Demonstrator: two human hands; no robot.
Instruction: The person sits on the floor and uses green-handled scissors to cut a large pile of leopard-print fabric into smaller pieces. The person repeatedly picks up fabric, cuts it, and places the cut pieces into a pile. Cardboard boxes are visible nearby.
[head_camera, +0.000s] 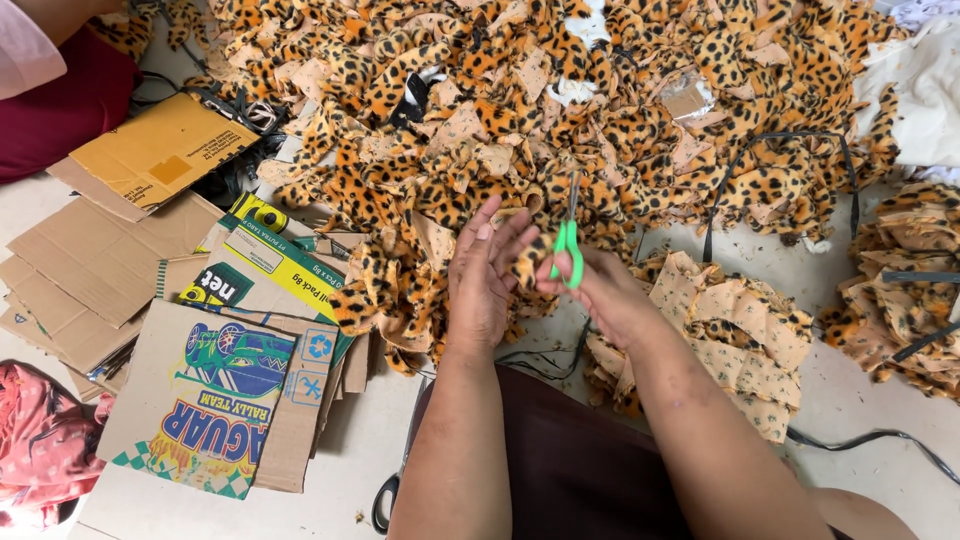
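Note:
My left hand (482, 270) holds a small piece of leopard-print plush fabric (532, 258) between its fingers, just above my lap. Close beside it, my right hand (598, 285) grips small green-handled scissors (568, 240), blades pointing up and away, touching the piece's right edge. Beyond both hands lies a big heap of leopard-print fabric pieces (520, 110), spotted side and plain tan backing mixed.
Flattened cardboard boxes (220, 380) lie at the left. Stacks of cut pieces (745, 330) sit at the right and far right (910, 290). Black-handled scissors (385, 500) rest on the floor by my left arm. Another person's sleeve and dark red garment (50, 90) show top left.

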